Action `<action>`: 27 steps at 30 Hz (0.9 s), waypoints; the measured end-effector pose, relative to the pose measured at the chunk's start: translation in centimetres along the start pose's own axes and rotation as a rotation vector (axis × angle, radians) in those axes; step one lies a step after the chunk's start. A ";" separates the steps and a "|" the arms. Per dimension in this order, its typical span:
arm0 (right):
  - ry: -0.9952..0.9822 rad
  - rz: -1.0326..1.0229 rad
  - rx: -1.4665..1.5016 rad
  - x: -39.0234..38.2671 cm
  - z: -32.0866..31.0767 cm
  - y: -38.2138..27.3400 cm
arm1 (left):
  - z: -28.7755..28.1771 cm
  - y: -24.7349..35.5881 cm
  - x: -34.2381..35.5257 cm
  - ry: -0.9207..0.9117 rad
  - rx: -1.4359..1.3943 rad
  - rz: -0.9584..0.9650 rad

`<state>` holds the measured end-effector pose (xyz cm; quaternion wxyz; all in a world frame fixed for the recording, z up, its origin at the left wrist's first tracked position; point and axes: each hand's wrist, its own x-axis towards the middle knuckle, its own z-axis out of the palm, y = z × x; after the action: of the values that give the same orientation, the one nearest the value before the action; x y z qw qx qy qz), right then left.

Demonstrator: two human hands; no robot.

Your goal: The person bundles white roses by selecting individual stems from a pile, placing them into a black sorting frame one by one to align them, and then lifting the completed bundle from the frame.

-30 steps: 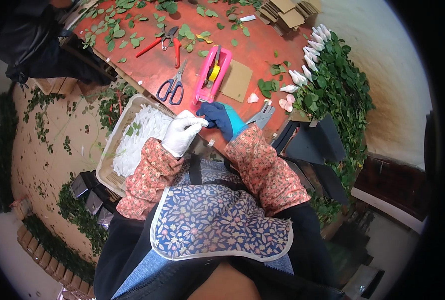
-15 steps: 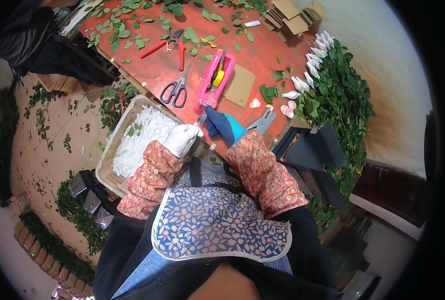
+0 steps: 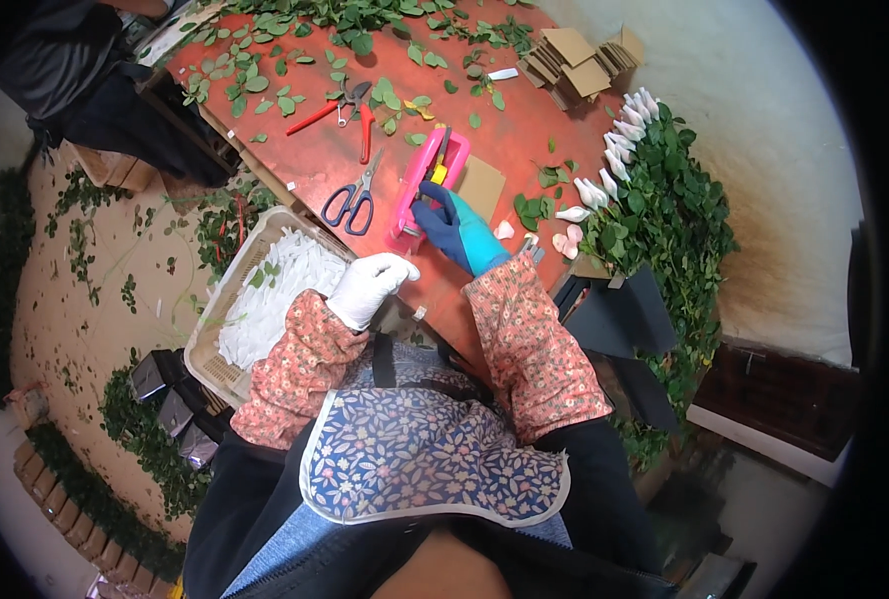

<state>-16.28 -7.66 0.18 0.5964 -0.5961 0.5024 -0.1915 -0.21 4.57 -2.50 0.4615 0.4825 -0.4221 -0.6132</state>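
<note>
The right hand (image 3: 454, 228) bends its fingers over the dispenser (image 3: 412, 185); I can't tell whether they grip. The left hand (image 3: 373, 287), on the dispenser's near side, is curled, contents hidden. Ideally, steady the dispenser, avoiding the scissors (image 3: 358, 190) to its left.

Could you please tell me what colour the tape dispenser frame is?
The tape dispenser frame is bright pink, seen best in the head view.

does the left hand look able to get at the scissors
Probably yes: the scissors lie on the table just beyond the left hand, and the pink tape dispenser sits to their right, seemingly out of the way.
</note>
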 end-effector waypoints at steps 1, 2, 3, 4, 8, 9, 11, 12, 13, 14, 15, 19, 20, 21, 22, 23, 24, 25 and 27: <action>-0.047 0.057 0.122 -0.4 0.2 -0.6 | -0.1 0.2 -0.2 0.002 0.020 -0.025; -0.042 0.049 0.116 -0.5 0.0 -0.7 | 0.0 -0.1 0.0 -0.001 0.020 -0.015; -0.024 0.025 0.166 -0.4 -0.2 -0.7 | 0.0 -0.6 0.3 0.002 0.044 0.018; -0.007 0.000 0.216 -0.3 -0.4 -0.6 | 0.1 -1.0 0.4 0.005 0.068 0.050; 0.088 0.019 0.245 0.4 -0.3 -0.6 | 0.4 -0.8 0.8 0.022 -0.027 -0.086; 0.087 0.017 0.244 0.6 -0.2 -0.6 | 0.4 -1.0 1.0 0.022 -0.027 -0.083; 0.177 -0.054 0.184 1.4 -0.1 0.1 | 0.5 -1.9 1.9 0.073 -0.156 -0.056; 0.177 -0.056 0.183 1.9 -0.1 0.4 | 0.4 -2.4 2.4 0.073 -0.156 -0.053; 0.183 -0.063 0.201 2.3 -0.1 0.8 | 0.3 -2.8 2.8 0.062 -0.181 -0.083; 0.185 -0.066 0.219 2.5 0.1 0.6 | 0.2 -2.8 3.0 0.055 -0.208 -0.116; 0.171 -0.044 0.214 2.4 0.1 0.5 | 0.3 -2.9 2.9 0.058 -0.235 -0.118; 0.143 -0.011 0.224 1.8 -0.2 0.7 | 0.1 -1.5 2.2 -0.052 -0.214 -0.058; 0.127 -0.053 0.262 1.9 0.0 1.3 | 0.3 -0.5 2.1 -0.091 -0.232 -0.049; 0.113 -0.096 0.301 2.0 -0.1 1.9 | 0.5 0.3 2.0 -0.131 -0.248 -0.040; 0.124 -0.104 0.300 1.8 -0.4 2.5 | 0.6 1.1 2.0 -0.143 -0.245 -0.034; 0.122 -0.132 0.180 1.5 -0.2 2.3 | 0.3 1.7 1.8 -0.188 -0.254 -0.027; 0.123 -0.160 0.060 1.1 -0.2 2.1 | 0.1 2.0 1.8 -0.235 -0.262 -0.020; 0.152 -0.228 -0.132 0.7 -0.7 1.8 | 0.3 2.1 2.2 -0.227 -0.218 0.027; 0.206 -0.416 -0.362 -1.3 -1.3 -1.5 | -0.2 4.3 1.6 -0.270 -0.267 -0.019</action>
<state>-17.38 -7.60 2.26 0.3741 -0.7605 0.4532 -0.2764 0.46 2.04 1.25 0.4546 0.3342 -0.3904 -0.7275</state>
